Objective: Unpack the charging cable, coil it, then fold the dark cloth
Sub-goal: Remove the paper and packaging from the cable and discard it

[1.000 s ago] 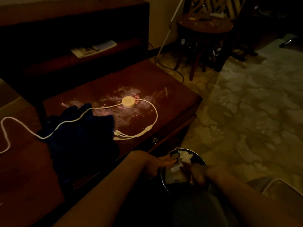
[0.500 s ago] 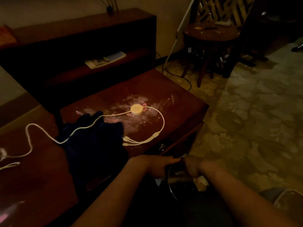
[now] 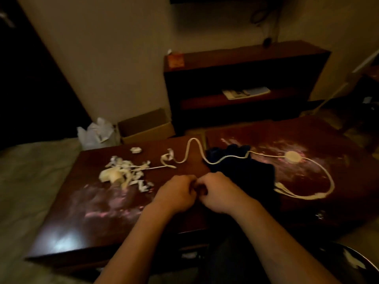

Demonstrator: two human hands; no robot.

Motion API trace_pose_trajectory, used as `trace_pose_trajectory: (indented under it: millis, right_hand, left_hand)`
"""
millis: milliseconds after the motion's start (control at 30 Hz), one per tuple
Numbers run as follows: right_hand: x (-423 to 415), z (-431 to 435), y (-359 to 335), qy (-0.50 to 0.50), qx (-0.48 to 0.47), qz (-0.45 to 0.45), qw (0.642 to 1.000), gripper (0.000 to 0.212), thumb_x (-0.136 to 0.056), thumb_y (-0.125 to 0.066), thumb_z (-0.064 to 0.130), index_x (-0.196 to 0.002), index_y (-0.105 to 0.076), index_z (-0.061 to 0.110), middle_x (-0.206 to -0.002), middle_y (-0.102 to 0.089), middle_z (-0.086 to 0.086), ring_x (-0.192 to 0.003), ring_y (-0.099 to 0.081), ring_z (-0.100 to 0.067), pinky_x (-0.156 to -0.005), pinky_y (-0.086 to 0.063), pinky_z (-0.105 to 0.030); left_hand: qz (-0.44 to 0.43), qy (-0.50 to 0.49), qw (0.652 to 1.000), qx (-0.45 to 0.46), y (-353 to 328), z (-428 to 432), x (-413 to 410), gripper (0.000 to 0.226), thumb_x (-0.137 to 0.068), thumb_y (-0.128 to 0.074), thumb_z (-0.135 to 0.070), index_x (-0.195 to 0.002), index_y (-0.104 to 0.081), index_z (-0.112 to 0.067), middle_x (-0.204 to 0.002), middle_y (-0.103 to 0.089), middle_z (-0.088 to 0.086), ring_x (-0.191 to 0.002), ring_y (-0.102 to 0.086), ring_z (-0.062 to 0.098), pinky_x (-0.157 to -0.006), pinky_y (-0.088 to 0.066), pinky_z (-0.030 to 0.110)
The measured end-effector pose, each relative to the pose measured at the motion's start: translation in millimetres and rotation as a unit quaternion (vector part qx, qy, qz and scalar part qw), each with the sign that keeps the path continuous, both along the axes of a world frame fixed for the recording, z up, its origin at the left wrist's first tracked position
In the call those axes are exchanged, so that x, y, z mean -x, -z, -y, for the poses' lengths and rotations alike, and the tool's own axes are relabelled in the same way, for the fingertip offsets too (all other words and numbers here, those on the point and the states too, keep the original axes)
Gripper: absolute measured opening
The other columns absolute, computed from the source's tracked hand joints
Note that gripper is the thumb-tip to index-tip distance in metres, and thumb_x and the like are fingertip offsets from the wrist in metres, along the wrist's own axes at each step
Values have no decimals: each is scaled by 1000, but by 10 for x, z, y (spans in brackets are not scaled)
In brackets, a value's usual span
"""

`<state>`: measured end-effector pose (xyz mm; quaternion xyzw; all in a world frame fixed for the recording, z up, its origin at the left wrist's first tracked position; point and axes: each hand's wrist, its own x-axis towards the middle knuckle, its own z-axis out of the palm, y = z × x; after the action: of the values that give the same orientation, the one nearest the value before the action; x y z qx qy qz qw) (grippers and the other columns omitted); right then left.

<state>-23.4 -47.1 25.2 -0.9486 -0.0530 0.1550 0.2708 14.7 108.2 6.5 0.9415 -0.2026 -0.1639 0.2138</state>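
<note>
Wrapper scraps point(image 3: 123, 175) lie left of both curled hands point(image 3: 176, 193) point(image 3: 217, 193), contents unclear; cable point(image 3: 293, 156) crosses cloth point(image 3: 246, 173).

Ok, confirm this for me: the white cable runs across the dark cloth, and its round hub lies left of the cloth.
Not quite. The round hub lies to the right of the dark cloth, not left. The white cable does run across the cloth, as the head view shows.

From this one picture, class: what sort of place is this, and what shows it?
Probably a home living room: low wooden table, dark shelf unit holding a magazine, cardboard box by the wall.
</note>
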Motion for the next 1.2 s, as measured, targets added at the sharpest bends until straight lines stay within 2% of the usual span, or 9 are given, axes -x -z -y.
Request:
trace_pose_trajectory:
  millis: [167,333,433,600,767,833,933,1000,1200]
  right_hand:
    - [-269,-1190,116,19,-104,31,994,33,-85,-67,15,-115,-72,28,-113,-68,-3,-95,-69,-27,-84,-60,-41]
    - [-502,-1781,333,25,-114,67,991,53,-92,-67,6,-139,-57,27,-135,-51,7,-116,-61,-19,-100,-55,-38]
    - [-603,-1859,441,52,-124,26,991,54,-92,-67,6,-138,-56,32,-134,-47,9,-117,-60,-21,-91,-60,-43]
    - [-790,-1837,497,83,-165,-11,983,53,-91,-71,8,-136,-58,33,-124,-58,2,-90,-60,-7,-41,-46,-10]
    - [-778,-1802,521,102,-232,-1,967,43,-89,-76,17,-129,-66,30,-113,-67,7,-87,-67,-6,-44,-49,-12]
    - [-737,-1793,495,110,-247,7,963,34,-92,-73,20,-124,-69,30,-112,-67,7,-89,-65,-5,-48,-52,-14]
    - [-663,-1683,497,142,-233,62,960,20,-93,-71,23,-112,-75,29,-103,-71,13,-93,-65,-2,-74,-58,-19]
    - [-602,-1570,500,162,-213,70,961,15,-93,-71,21,-104,-78,29,-95,-72,14,-87,-66,-1,-69,-50,-12]
    - [-311,-988,426,279,-241,84,926,12,-89,-73,18,-92,-81,26,-84,-75,12,-81,-68,-3,-80,-59,-28]
  left_hand:
    - [67,-251,966,9,253,-1227,-45,39,-89,-63,-18,-128,-63,-23,-123,-66,11,-112,-64,31,-91,-51,37]
    - [62,-295,952,55,411,-1759,-56,66,-93,-71,-25,-152,-42,-29,-150,-40,3,-136,-45,23,-115,-39,38]
    - [73,-283,954,68,472,-1789,-160,64,-90,-73,-30,-148,-47,-30,-148,-43,-3,-134,-46,16,-116,-37,34]
    - [92,-275,953,87,530,-1846,-361,33,-93,-70,-26,-126,-67,-26,-128,-58,-6,-108,-57,8,-98,-48,22]
    - [116,-258,948,144,563,-1708,-299,29,-92,-70,-14,-119,-72,-25,-116,-67,-13,-101,-57,-2,-82,-38,2]
    - [125,-271,937,180,505,-1630,-252,32,-92,-70,-10,-119,-71,-25,-113,-68,-17,-95,-58,-10,-84,-44,4]
    - [96,-278,924,244,423,-1452,-159,26,-93,-69,-9,-114,-69,-24,-108,-66,-14,-85,-62,-16,-62,-53,8]
    - [78,-262,928,255,400,-1312,-102,24,-93,-68,-9,-109,-67,-27,-107,-63,-15,-84,-65,-9,-56,-55,14]
    - [95,-196,934,283,273,-733,11,26,-87,-76,-8,-100,-69,-30,-94,-69,-16,-90,-65,-8,-78,-52,11]
